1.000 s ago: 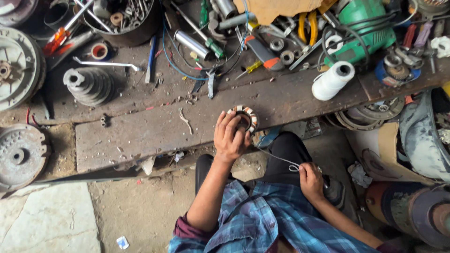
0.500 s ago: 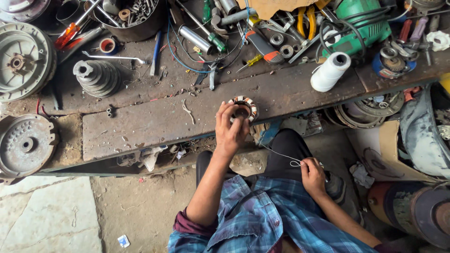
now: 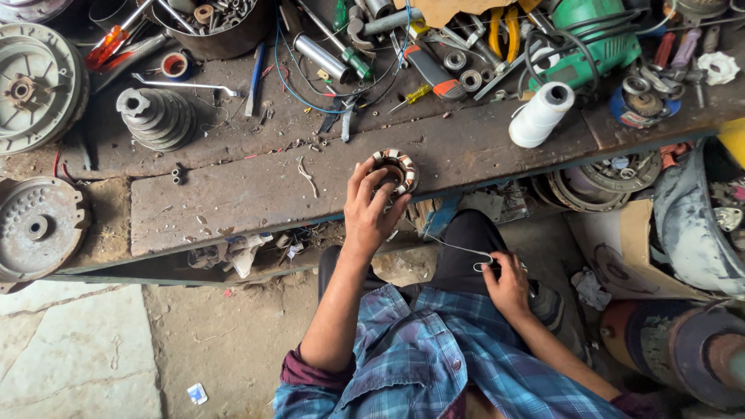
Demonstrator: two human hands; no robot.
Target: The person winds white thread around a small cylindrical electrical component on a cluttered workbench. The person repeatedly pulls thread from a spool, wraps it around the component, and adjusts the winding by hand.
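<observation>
My left hand [image 3: 371,206] rests on a round stator with copper windings [image 3: 397,166], holding it down on the worn wooden workbench [image 3: 233,194] near its front edge. My right hand [image 3: 506,281] is lower, above my knee, pinching a thin white thread [image 3: 454,247] that runs up toward the stator. A white spool of thread [image 3: 541,115] stands on the bench to the right of the stator.
The bench's back is crowded with tools: a stepped pulley [image 3: 155,118], screwdrivers [image 3: 116,40], a spanner [image 3: 182,84], a green power tool [image 3: 597,39], a bowl of parts [image 3: 221,23]. Metal motor covers [image 3: 35,225] lie at the left. Drums and a cardboard box [image 3: 628,248] stand at the right.
My right hand has drawn the thread slightly down and right. My left hand stays on the stator. The view has shifted a little.
</observation>
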